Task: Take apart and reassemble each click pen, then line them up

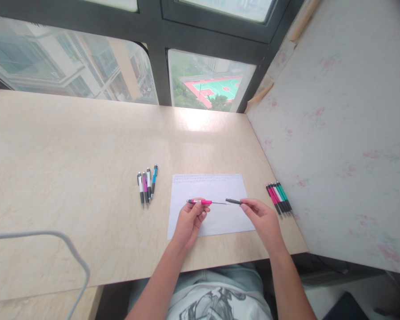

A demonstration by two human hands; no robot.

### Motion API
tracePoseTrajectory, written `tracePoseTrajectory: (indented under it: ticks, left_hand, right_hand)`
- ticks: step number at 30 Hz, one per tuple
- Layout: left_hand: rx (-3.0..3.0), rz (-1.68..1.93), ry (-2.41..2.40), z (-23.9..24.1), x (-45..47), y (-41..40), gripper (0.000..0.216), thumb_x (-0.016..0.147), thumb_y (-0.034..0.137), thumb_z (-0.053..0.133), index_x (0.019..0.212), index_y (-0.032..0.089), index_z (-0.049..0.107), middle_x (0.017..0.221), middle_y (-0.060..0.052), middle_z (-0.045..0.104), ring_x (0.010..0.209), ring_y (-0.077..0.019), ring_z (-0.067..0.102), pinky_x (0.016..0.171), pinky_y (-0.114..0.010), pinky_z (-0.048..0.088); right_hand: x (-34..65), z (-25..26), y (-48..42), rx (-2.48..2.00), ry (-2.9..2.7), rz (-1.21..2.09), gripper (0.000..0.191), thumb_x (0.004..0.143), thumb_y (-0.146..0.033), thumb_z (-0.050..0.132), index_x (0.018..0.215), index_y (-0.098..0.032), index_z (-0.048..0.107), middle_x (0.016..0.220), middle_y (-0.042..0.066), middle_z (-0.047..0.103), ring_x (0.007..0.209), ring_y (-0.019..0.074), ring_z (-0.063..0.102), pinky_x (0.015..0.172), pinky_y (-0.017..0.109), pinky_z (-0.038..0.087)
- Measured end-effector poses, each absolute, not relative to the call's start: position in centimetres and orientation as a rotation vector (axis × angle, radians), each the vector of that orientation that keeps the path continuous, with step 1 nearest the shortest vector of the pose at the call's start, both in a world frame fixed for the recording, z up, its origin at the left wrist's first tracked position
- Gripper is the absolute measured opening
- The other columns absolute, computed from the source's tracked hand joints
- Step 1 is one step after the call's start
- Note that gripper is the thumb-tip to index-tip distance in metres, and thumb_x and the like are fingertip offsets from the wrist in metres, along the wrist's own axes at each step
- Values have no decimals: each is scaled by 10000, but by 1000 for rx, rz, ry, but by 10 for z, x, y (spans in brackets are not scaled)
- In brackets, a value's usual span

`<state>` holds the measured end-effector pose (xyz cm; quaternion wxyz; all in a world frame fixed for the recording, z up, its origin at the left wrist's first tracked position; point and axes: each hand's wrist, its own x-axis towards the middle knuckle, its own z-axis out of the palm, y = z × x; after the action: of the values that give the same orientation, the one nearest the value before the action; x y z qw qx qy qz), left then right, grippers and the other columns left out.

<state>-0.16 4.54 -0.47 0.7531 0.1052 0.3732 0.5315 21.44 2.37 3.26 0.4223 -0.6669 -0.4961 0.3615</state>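
While leaning over a pale, marble-patterned tabletop (70, 178) under a wide window (86, 66), working above a white sheet of paper (208, 186) lying square near the front edge and bearing faint lines of writing along its far side. Holding the left hand (188, 222) over the near left part of the sheet, pinching the pink barrel (200, 202) of a pen between thumb and fingers, closing on it lightly. Holding the right hand (265, 218) opposite, over the right edge of the sheet, nipping the black grip piece (234, 201) by one end with fingers closing narrowly. Showing a thin dark refill (219, 203) bridging the gap between the two parts, both hanging just above the paper. Seemingly handling a pen in pieces: coming apart or going together, not being possible to tell. Leaving four pens (147, 183) lying whole, side by side, left of the sheet, and a tighter bundle of pens (279, 198) lying right of it near the wall. Judging by that, being somewhere midway, with one pen apart in the hands.
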Motion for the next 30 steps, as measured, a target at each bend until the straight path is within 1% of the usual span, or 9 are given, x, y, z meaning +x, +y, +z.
tracePoseTrajectory:
  ticks: [2,6,15,20,25,30]
  left_hand:
    - [229,1168,810,-5,-2,45,250,737,268,792,906,118,684,864,-75,734,709,-87,658,621,-140,524]
    - [236,1172,807,-5,-2,45,253,744,278,786,912,118,685,872,-77,735,713,-88,659,628,-142,527]
    - [241,1171,821,-7,-3,45,246,756,285,773,915,120,685,902,-90,739,721,-100,664,635,-165,532]
    - [269,1150,821,-5,-2,45,264,746,296,782,915,119,683,897,-90,738,725,-101,661,643,-169,525]
    - [300,1116,844,1,0,43,265,735,288,790,907,117,683,856,-76,733,709,-94,649,626,-163,512]
    - [324,1096,847,3,0,43,270,726,296,795,901,123,686,855,-75,735,714,-100,649,625,-172,497]
  right_hand:
    - [216,39,20,-1636,-1280,899,245,811,-400,671,929,-199,746,941,83,731,885,238,669,813,380,549]
    - [218,46,16,-1620,-1335,846,235,824,-398,656,924,-205,745,932,84,723,850,231,662,760,364,559]
    - [225,43,13,-1643,-1321,799,243,823,-414,650,934,-213,731,946,81,718,812,225,663,726,361,563]
    - [223,44,12,-1652,-1390,789,227,832,-409,643,921,-216,725,935,69,712,775,206,654,702,334,553]
    - [213,48,16,-1629,-1468,786,194,849,-379,623,915,-223,719,927,67,710,796,205,645,693,324,542]
    - [198,47,19,-1596,-1491,812,199,852,-374,606,915,-221,717,950,79,716,840,222,654,690,333,549]
